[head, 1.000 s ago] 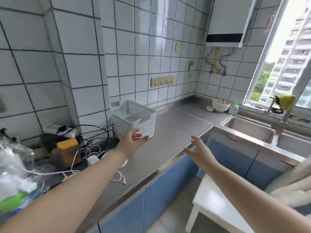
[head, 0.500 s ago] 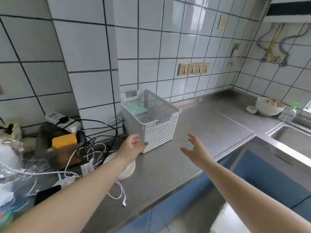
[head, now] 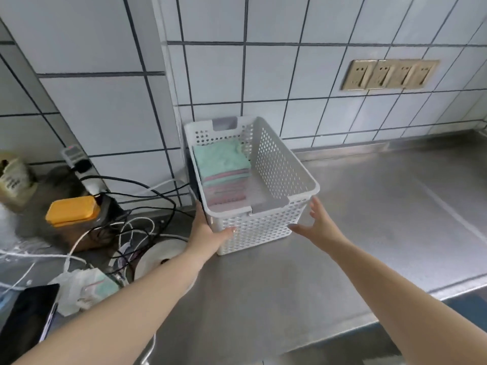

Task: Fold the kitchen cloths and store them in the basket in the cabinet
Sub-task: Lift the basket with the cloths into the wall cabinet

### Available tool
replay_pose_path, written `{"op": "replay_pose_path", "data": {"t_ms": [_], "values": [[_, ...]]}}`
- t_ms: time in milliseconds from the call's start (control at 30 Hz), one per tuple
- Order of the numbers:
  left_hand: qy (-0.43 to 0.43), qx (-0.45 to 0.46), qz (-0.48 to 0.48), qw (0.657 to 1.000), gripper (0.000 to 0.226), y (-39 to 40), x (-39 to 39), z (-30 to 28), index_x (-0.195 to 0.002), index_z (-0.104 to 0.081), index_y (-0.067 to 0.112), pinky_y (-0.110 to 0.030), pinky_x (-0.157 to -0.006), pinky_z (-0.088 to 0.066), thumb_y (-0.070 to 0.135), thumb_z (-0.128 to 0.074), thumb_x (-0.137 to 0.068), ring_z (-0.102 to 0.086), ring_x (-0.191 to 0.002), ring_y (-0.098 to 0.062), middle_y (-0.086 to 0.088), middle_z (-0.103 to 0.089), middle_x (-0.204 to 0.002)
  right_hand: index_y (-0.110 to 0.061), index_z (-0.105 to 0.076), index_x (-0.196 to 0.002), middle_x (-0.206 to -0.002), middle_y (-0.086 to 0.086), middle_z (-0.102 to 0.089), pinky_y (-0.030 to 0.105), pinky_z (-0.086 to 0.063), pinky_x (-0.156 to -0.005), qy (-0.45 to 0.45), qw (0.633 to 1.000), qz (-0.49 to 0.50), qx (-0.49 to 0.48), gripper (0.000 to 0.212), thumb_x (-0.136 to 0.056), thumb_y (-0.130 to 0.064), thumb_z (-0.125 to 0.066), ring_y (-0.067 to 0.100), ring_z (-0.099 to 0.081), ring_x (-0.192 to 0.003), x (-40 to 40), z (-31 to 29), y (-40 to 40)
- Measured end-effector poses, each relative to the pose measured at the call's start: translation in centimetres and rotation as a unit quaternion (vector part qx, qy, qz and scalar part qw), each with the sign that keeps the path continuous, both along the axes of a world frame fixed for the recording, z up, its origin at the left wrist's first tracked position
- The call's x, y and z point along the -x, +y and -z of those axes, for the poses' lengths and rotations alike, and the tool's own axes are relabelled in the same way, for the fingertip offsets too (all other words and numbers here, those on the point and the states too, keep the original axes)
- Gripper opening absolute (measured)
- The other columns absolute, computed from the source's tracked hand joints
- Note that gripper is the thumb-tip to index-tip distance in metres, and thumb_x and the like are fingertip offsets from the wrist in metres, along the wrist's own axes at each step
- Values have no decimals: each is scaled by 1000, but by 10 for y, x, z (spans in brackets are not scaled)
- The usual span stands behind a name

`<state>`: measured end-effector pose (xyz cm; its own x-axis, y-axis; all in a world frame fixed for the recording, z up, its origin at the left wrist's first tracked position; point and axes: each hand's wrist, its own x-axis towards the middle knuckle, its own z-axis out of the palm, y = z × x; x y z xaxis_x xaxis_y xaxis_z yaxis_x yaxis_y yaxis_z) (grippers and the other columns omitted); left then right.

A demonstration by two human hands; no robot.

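Basket: white plastic one point(head: 263, 227), full of holes, sits mid-frame on the steel counter point(head: 369, 233), back end right up against the tiled wall point(head: 105, 106).
Cloths: folded stack point(head: 224, 172), teal on top, pink stripes under it, lying along the basket's left side. Right half of the basket floor looks bare.
Left hand: point(head: 208, 233) is on the basket's near left corner, thumb lying across the front face and fingers going round the left side. Fingertips are hidden behind the corner, so can't say how tight the grip is, but it looks like a hold rather than just a touch.
Right hand: point(head: 320, 227) spread wide, fingers straight, right at the near right corner. Looks like the fingertips just about reach the side wall, hard to be sure from this angle.
Handling: I'd guess it's light, thin plastic plus a few cloths. Walls will probably flex if squeezed, and they're smooth, so palms alone could slip.
Where to grab: the near handle cutout point(head: 268, 204) in the front rim or the rim itself at both sides. Keep it level so the stack doesn't slide to the bare side.
Clutter: cables point(head: 147, 196) and a yellow-lidded box point(head: 72, 210) at left, close to the left arm.
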<state>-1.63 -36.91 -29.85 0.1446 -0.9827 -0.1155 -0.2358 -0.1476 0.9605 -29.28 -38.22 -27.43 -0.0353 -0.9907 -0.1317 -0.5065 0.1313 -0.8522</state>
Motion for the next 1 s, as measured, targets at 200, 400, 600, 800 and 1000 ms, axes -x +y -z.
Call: {"op": "replay_pose_path", "data": {"t_ms": [200,400,600,800,1000], "values": [[19,-27,-11,999,80,-8,4,12,-121,-47,33,-30,-101,-42,27,-88,-52,-56,-114,-8,12,-60,-120,-25,-37,-133,-121,-19,-53,17,-38,-89,-90,993,-69,-25,73,-74,-16,-78,-2,-49,-116,10,18,-41],[23,-28,-6,999,77,-7,5,11,-127,-50,21,-29,-101,-42,15,-88,-60,-56,-114,-7,10,-61,-120,-33,-51,-111,-107,-13,-67,22,-46,-86,-122,989,-66,-46,49,-74,-16,-78,0,-62,-101,8,29,-50],[40,-18,37,998,59,-9,0,-3,-115,-58,25,-30,-99,-46,4,-83,-66,-62,-108,-7,8,-66,-114,-27,-57,-111,-108,-10,-70,24,-48,-87,-177,982,-57,-35,43,-75,-12,-77,4,-63,-105,6,21,-42],[41,-22,95,994,65,1,-8,-15,-127,-51,15,-33,-100,-47,12,-82,-70,-63,-106,-7,6,-67,-114,-24,-56,-112,-106,-7,-71,18,-54,-72,-238,970,-36,-17,45,-73,-12,-75,9,-66,-100,2,4,-7],[65,-11,155,986,87,29,-14,-19,-134,-37,32,-29,-95,-47,35,-85,-61,-62,-107,-3,17,-65,-115,-31,-58,-107,-105,-7,-71,18,-55,-66,-247,968,31,19,47,-65,-22,-77,8,-68,-96,-6,-15,59]]}}
